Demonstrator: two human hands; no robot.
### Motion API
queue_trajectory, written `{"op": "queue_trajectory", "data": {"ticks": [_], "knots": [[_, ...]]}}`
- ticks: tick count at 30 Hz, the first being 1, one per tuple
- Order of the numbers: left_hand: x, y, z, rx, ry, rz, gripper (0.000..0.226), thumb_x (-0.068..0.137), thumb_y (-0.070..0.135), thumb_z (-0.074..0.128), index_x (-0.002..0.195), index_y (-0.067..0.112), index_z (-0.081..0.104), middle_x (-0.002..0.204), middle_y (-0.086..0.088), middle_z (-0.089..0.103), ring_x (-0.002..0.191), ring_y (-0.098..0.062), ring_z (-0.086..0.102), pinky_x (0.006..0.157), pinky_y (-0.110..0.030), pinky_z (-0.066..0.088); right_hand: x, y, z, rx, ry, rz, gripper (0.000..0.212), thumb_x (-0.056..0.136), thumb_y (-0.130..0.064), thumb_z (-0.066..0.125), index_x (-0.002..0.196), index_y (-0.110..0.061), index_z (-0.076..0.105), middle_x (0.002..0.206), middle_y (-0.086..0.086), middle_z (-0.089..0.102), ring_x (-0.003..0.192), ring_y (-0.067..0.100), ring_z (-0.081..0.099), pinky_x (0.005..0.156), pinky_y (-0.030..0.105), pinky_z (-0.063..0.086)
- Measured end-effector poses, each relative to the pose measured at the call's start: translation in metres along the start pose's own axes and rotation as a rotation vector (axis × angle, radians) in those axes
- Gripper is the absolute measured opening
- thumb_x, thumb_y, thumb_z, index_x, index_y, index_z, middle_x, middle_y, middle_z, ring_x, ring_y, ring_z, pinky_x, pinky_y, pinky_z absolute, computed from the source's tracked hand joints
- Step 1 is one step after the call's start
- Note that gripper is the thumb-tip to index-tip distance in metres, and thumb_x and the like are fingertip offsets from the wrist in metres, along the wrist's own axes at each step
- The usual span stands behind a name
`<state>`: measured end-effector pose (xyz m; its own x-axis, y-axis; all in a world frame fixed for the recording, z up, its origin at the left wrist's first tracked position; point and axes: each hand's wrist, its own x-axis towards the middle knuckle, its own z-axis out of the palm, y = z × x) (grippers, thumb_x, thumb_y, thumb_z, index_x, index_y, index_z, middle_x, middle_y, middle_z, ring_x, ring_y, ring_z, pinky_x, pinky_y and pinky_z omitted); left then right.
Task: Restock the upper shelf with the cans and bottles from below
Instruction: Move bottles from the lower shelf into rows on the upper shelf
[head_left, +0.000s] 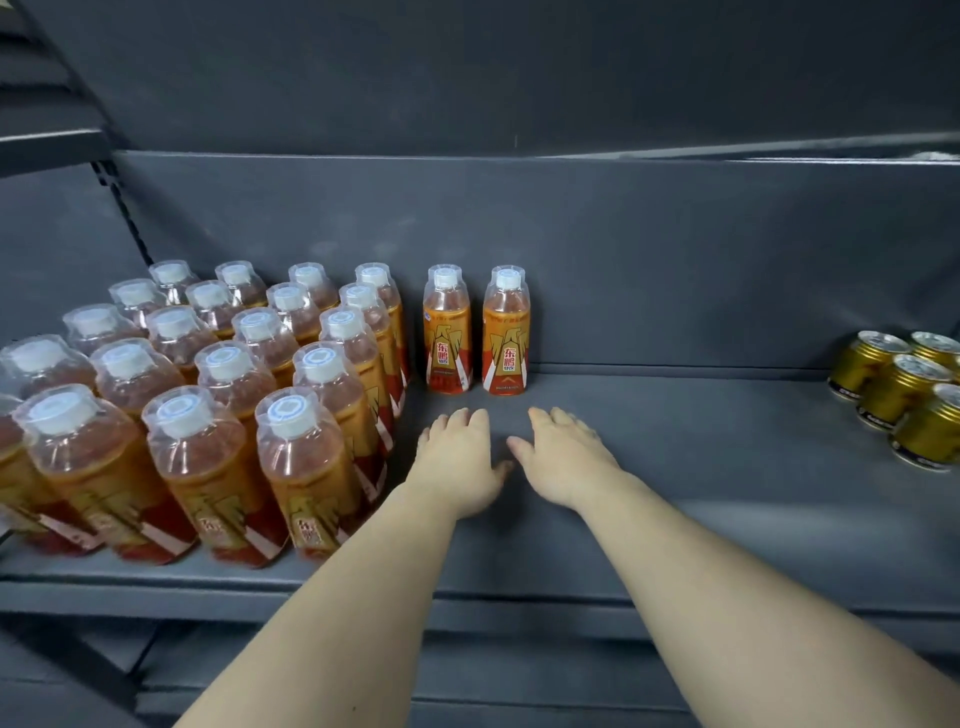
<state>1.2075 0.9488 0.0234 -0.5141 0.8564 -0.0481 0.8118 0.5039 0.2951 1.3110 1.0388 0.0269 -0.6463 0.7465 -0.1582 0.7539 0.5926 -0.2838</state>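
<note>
Reaching open and empty along the shelf (701, 467), your left hand (460, 460) and right hand (566, 460) could topple the two orange drink bottles (448, 338) if nudged.

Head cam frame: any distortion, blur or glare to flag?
Head view: wide-angle warp fans the left bottles outward and bows the shelf edge; gold cans at the right border look soft; left hand and right hand slightly blurred; lighting flat, no harsh glare.

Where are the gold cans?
In the head view, the gold cans sit clustered at the far right of the shelf, well apart from the orange bottles.
</note>
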Motion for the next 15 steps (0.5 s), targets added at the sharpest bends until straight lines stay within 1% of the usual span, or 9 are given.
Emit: {"op": "queue_trajectory", "data": {"ticks": [6,11,15], "knots": [[-0.059,-0.018,0.009,0.01,-0.015,0.118,0.063,0.096,0.041,0.057,0.148,0.014,0.032,0.156,-0.011,0.033,0.145,-0.034,0.027,0.12,-0.049,0.024,-0.067,-0.012,0.018,-0.025,0.001,0.08,0.064,0.105,-0.051,0.03,0.159,-0.021,0.015,0.166,0.011,0.015,0.152,0.032,0.014,0.124,0.047,0.014],[-0.095,-0.026,0.012,0.003,0.005,0.172,0.06,0.095,0.041,0.057,0.144,0.014,0.035,0.153,-0.01,0.037,0.142,-0.033,0.032,0.119,-0.048,0.026,-0.118,-0.023,0.031,-0.046,0.015,0.128,0.063,0.105,-0.052,0.029,0.159,-0.021,0.015,0.166,0.011,0.014,0.152,0.032,0.014,0.124,0.047,0.013],[-0.122,-0.026,0.014,-0.009,-0.006,0.207,0.063,0.096,0.041,0.056,0.148,0.013,0.033,0.156,-0.011,0.034,0.145,-0.032,0.028,0.12,-0.047,0.024,-0.15,-0.028,0.037,-0.061,0.016,0.158,0.063,0.106,-0.051,0.028,0.159,-0.021,0.014,0.166,0.012,0.013,0.152,0.032,0.013,0.124,0.047,0.012]]}}
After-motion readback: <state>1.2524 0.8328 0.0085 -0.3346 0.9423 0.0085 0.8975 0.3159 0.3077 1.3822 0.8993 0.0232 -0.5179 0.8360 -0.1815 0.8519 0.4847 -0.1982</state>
